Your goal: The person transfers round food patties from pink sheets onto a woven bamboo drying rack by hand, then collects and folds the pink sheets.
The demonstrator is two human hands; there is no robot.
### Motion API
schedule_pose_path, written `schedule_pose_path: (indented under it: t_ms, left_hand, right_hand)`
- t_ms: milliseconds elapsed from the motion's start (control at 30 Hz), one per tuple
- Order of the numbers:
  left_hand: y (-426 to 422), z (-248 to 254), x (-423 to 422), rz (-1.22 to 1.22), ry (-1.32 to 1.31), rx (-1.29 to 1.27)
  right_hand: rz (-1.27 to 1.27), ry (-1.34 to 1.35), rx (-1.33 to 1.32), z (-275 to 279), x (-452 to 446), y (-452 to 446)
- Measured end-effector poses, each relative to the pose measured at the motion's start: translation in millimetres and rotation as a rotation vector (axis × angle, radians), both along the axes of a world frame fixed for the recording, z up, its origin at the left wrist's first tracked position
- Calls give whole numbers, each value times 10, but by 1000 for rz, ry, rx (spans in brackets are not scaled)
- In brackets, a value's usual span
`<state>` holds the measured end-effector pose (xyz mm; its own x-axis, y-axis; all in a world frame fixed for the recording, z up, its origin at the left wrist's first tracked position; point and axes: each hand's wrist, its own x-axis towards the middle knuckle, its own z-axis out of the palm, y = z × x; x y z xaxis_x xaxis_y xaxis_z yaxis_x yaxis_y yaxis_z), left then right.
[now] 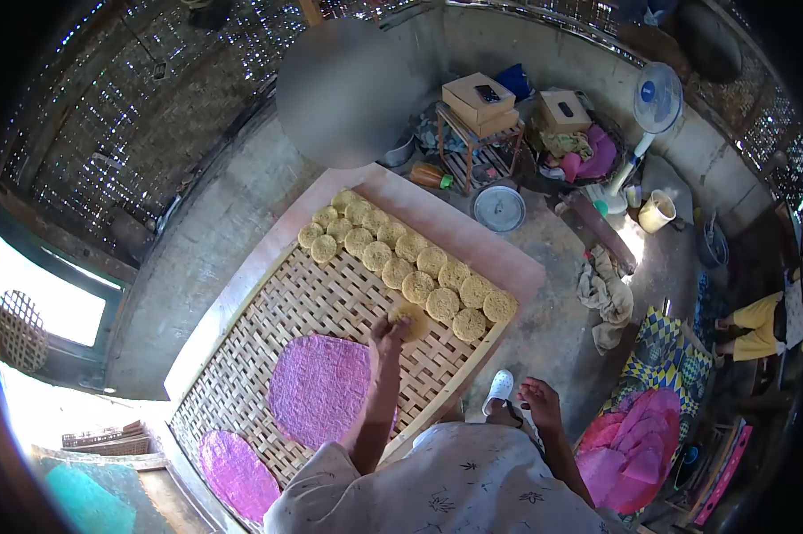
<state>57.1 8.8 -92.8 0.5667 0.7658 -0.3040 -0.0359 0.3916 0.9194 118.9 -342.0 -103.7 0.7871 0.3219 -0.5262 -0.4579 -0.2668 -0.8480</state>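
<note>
My left hand [386,336] reaches over a woven bamboo rack [330,300] and has its fingers closed on a round golden-brown cake [410,322]. Close by, rows of similar rough-textured round cakes [420,287] lie along the rack's far side. A large purple round sheet [319,390] lies on the weave beside my left forearm, and a second purple sheet [238,474] is at the near left corner. My right hand [541,400] hangs away from the rack near a white clog, fingers loosely bent and apart, holding nothing visible.
Pink and red sheets [633,449] lie on a patterned cloth at right. Behind the rack are a round metal lid [499,208], cardboard boxes [478,98], a standing fan [657,96] and a bucket [657,212]. A person in yellow trousers [757,327] is at far right.
</note>
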Motion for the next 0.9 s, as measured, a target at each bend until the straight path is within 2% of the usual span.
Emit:
schedule_pose_path:
  t_ms: [167,300,467,600,667,700,733,800,900]
  left_hand:
    - [-245,43,-200,-28,78,-68]
    - [-357,487,-277,-76,-4,49]
    - [-371,268,-432,-309,93,298]
    - [-494,659,-604,-487,189,326]
    - [-598,463,-709,-467,166,272]
    - [-631,506,-745,-446,157,244]
    - [-639,560,-822,-474,213,311]
    - [-662,677,-878,-448,213,274]
    - [-684,597,-1043,-387,161,280]
  right_hand:
    - [96,10,31,73,30,260]
    - [169,4,119,211,120,573]
    - [297,74,299,582,201,1180]
    - [402,143,412,730,170,1552]
    - [512,160,455,851,108,1690]
    - [577,174,476,883,75,1740]
    - [586,250,508,791,33,1769]
    - [658,316,485,523,-8,1773]
    - [758,452,480,610,-44,1856]
